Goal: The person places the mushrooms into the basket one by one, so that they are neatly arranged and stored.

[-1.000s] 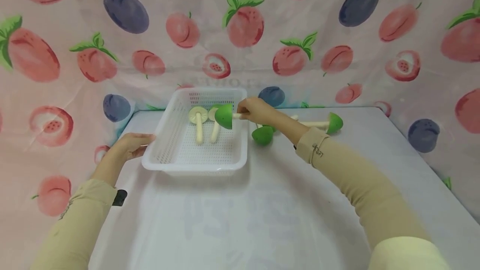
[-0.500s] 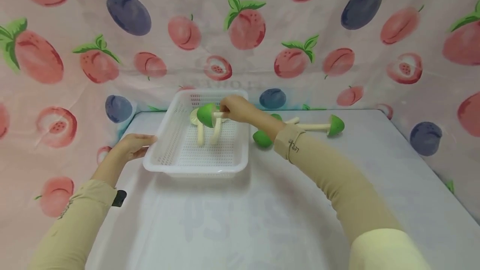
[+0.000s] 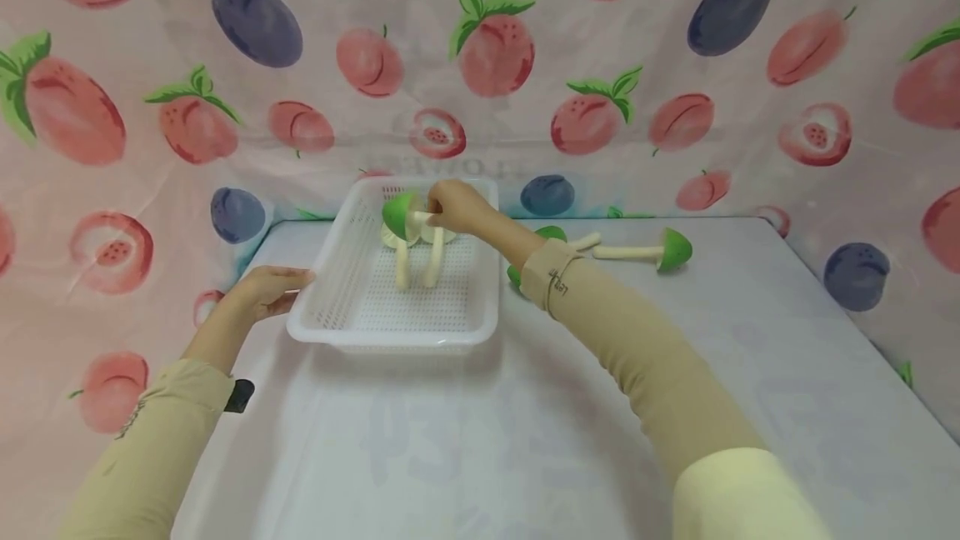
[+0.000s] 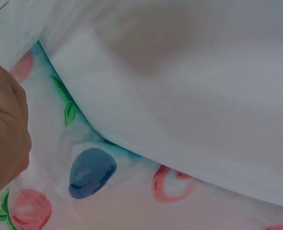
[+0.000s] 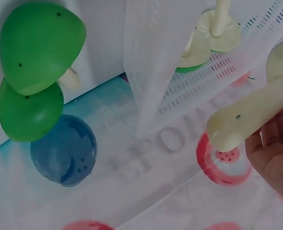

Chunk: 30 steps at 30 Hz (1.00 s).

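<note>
My right hand [image 3: 459, 208] pinches the pale stem of a toy mushroom [image 3: 400, 216] with a green cap, held over the far part of a white plastic basket [image 3: 392, 338]. In the right wrist view the stem end of this mushroom [image 5: 247, 115] points away from the fingers. Two more mushrooms lie in the basket, their pale stems [image 3: 402, 265] toward me and their caps partly hidden behind the held one. My left hand [image 3: 272, 290] grips the basket's left rim. The left wrist view catches only part of that left hand [image 4: 7, 129] at its edge.
Right of the basket lie several more green mushrooms; one mushroom [image 3: 675, 250] has its cap to the right, and another cap [image 3: 551, 233] is partly behind my arm. A fruit-printed cloth [image 3: 495, 132] hangs behind the white table [image 3: 600, 407].
My right hand has carried the mushroom leftward, from the basket's right rim to over its far part, above the two lying there. The left hand stays at the rim.
</note>
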Motion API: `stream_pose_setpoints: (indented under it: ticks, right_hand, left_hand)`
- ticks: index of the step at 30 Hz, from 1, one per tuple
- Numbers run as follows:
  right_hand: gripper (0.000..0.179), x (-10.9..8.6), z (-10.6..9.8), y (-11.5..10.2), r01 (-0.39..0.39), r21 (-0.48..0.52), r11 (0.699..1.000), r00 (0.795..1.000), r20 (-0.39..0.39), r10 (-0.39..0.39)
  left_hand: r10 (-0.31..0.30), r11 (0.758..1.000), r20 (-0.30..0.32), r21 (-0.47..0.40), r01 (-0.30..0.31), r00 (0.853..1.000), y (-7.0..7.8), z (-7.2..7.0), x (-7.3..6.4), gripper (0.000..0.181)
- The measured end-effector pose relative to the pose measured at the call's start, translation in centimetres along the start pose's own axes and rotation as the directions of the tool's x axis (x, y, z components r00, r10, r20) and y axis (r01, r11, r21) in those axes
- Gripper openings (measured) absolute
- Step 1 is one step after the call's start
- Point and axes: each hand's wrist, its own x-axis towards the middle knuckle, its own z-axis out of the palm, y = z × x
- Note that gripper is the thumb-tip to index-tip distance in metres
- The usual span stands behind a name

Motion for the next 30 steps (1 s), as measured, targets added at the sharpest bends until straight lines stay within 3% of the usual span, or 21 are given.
stream_pose_setpoints:
  ticks: [11, 15, 20, 27, 30]
  right_hand:
    - [0.015, 2.0, 0.4, -0.8, -0.060, 0.059, 0.996, 0.998, -0.024, 0.062]
    - [0.027, 2.8, 0.7, -1.2, -0.102, 0.104, 0.989, 0.994, -0.023, 0.105]
    - [0.016, 4.2, 1.2, -1.1, -0.170, 0.180, 0.969, 0.985, 0.002, 0.173]
    - [0.023, 11.3, 6.8, 3.5, -0.215, 0.336, 0.917, 0.975, 0.024, 0.220]
    - [0.025, 11.7, 7.3, 2.8, -0.257, 0.411, 0.875, 0.965, 0.056, 0.257]
  left_hand:
    - [-0.003, 1.000, -0.002, -0.014, 0.003, 1.000, 0.1, 0.0, 0.0, 0.066]
    - [-0.007, 1.000, -0.009, -0.020, 0.007, 1.000, 0.2, 0.0, 0.0, 0.065]
    - [-0.016, 0.999, -0.018, -0.033, 0.015, 1.000, 0.4, 0.0, 0.0, 0.064]
    - [-0.045, 0.998, -0.047, -0.043, 0.043, 0.998, 0.6, 0.3, 0.2, 0.061]
    - [-0.047, 0.998, -0.052, -0.049, 0.045, 0.998, 0.6, 0.1, 0.3, 0.061]
